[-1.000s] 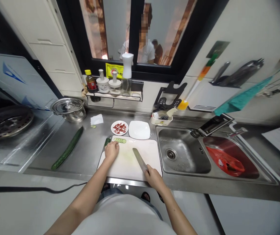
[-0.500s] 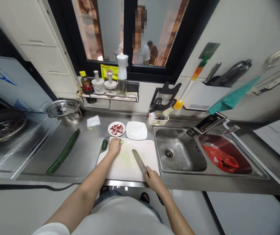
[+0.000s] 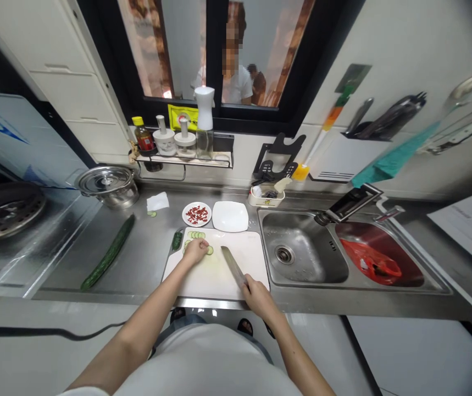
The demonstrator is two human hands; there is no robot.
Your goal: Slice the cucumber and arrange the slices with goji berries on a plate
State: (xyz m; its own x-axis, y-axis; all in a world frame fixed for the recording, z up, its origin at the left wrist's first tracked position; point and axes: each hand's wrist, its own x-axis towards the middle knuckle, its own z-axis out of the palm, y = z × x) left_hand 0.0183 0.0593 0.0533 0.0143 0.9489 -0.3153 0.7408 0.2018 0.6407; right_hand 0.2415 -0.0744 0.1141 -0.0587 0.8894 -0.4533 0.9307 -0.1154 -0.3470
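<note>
My left hand (image 3: 195, 252) is over the left part of the white cutting board (image 3: 227, 280), fingers closed in a pinch on a pale green cucumber slice (image 3: 210, 251). Just beyond it lies a short row of overlapping cucumber slices (image 3: 196, 235), and more slices are partly hidden under the hand. My right hand (image 3: 257, 295) grips the handle of a kitchen knife (image 3: 232, 264), whose blade points away from me and to the left above the board. At the board's upper left corner sits a short dark green cucumber piece (image 3: 177, 240).
A whole cucumber (image 3: 110, 253) lies on the steel counter at left, near a lidded pot (image 3: 110, 184). Behind the board stand a plate with chopped red pieces (image 3: 196, 214) and a white square plate (image 3: 230, 216). The double sink (image 3: 301, 275) borders the board on the right.
My left hand has drawn slightly toward me, uncovering the row of cucumber slices at the board's far edge. My right hand and the knife have barely moved.
</note>
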